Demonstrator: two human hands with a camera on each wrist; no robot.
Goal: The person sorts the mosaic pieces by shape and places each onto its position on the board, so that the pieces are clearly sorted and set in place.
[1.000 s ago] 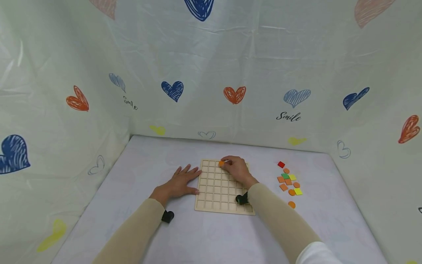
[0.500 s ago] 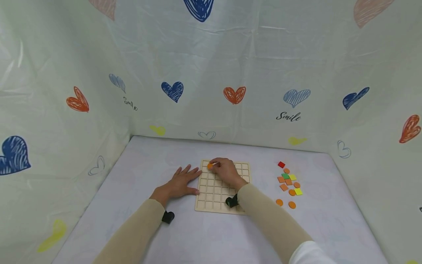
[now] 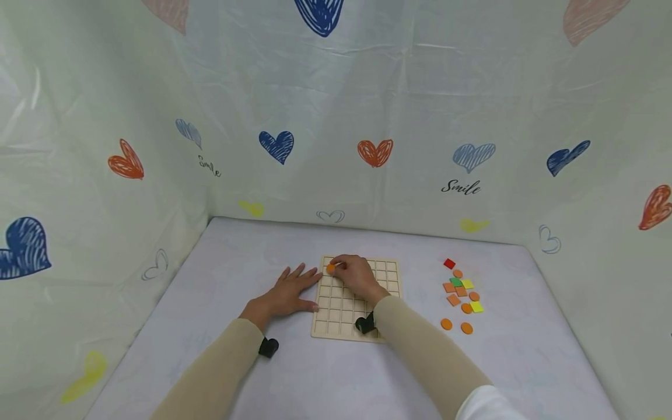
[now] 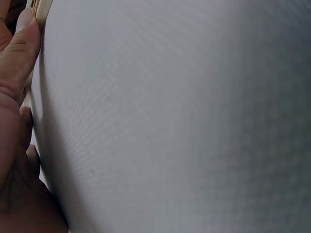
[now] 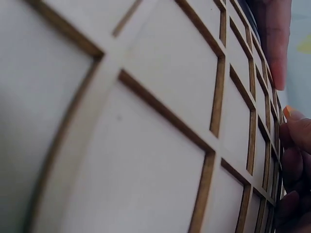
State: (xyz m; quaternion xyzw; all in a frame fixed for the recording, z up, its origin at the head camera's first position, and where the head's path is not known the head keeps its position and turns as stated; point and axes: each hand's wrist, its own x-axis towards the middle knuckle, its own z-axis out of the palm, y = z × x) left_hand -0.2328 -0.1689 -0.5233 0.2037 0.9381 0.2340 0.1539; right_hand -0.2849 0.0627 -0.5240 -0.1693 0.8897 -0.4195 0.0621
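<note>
A pale wooden grid board lies on the table in the head view. My right hand is over the board and pinches a small orange disc at the upper left squares. In the right wrist view the thumb and fingers hold the orange disc just above the far squares, mostly hidden by the thumb. My left hand lies on the table with fingers spread. Its thumb and a fingertip touch the board's left edge; the left wrist view shows the thumb against that edge.
Right of the board lie several loose pieces: orange discs, orange squares, yellow squares, a green piece and a red square. A white curtain with printed hearts stands behind the table.
My right hand has moved left and slightly nearer with the orange disc, from the board's top middle to its upper left. A loose disc beside the right sleeve has come into view. The left hand stays.
</note>
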